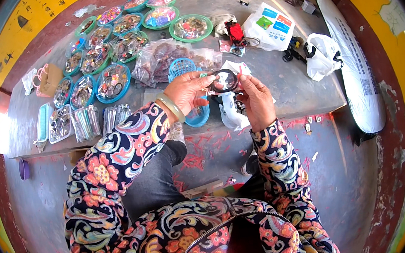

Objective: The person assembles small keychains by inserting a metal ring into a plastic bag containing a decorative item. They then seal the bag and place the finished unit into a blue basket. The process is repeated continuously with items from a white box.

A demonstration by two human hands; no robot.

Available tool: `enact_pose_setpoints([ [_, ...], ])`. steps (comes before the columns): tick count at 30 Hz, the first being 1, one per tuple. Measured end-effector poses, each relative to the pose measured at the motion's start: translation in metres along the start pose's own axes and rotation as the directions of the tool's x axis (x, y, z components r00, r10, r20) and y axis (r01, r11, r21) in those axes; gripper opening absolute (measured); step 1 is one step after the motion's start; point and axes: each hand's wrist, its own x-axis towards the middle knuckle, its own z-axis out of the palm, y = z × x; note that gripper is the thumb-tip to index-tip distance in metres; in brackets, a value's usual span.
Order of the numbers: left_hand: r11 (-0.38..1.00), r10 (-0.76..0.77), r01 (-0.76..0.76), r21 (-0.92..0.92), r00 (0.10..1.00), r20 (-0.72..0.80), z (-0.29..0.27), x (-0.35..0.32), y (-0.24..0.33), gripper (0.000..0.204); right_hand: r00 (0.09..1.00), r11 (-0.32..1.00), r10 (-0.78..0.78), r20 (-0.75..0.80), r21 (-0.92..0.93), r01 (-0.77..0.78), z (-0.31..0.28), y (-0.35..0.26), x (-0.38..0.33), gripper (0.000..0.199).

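Out in front of me, over the edge of the grey ledge, both hands hold a thin black ring (pixel 224 81), which looks like a hair tie or cord loop. My left hand (pixel 184 94), with a pale bangle at the wrist, pinches its left side between thumb and fingers. On its other side, my right hand (pixel 258 100) is closed with thumb and fingertips at the ring. A small pinkish-red strip shows by those fingertips. Below and behind my left hand stands a blue plastic basket (pixel 199 118). A white plastic bag (pixel 233 117) lies under the ring.
Round baskets of small goods, such as a green one (pixel 191 27), crowd the ledge's left and back. Clear bags of dark reddish items (pixel 156 61) lie mid-ledge. White bags (pixel 323 56) sit at right, beside a long silver-covered board (pixel 351 62). Red scraps (pixel 193 155) litter the floor.
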Motion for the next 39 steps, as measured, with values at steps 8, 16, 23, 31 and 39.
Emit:
enact_pose_setpoints([
  [8, 0.99, -0.081, 0.087, 0.11, 0.995, -0.062, -0.001, 0.0, -0.002, 0.029, 0.941, 0.928, -0.339, -0.013, -0.172, 0.331, 0.002, 0.002, 0.001, 0.014],
  [16, 0.916, 0.085, -0.112, 0.385, 0.993, 0.086, -0.002, 0.0, -0.008, 0.043, 0.848, 0.711, -0.467, 0.249, -0.464, 0.528, 0.003, -0.011, -0.003, 0.006],
  [23, 0.948, 0.025, -0.084, 0.307, 0.981, 0.191, 0.015, -0.002, -0.012, 0.036, 0.86, 0.631, -0.443, 0.253, -0.593, 0.5, 0.015, -0.012, -0.012, 0.005],
  [31, 0.983, 0.071, -0.081, 0.162, 0.995, 0.065, 0.009, 0.0, -0.013, 0.022, 0.986, 0.939, -0.157, 0.057, -0.301, 0.167, 0.012, -0.026, -0.012, 0.019],
  [39, 0.987, 0.091, -0.098, 0.126, 0.994, 0.065, 0.008, 0.001, -0.012, 0.025, 0.973, 0.999, 0.035, 0.227, 0.005, -0.037, 0.021, -0.013, -0.012, 0.03],
])
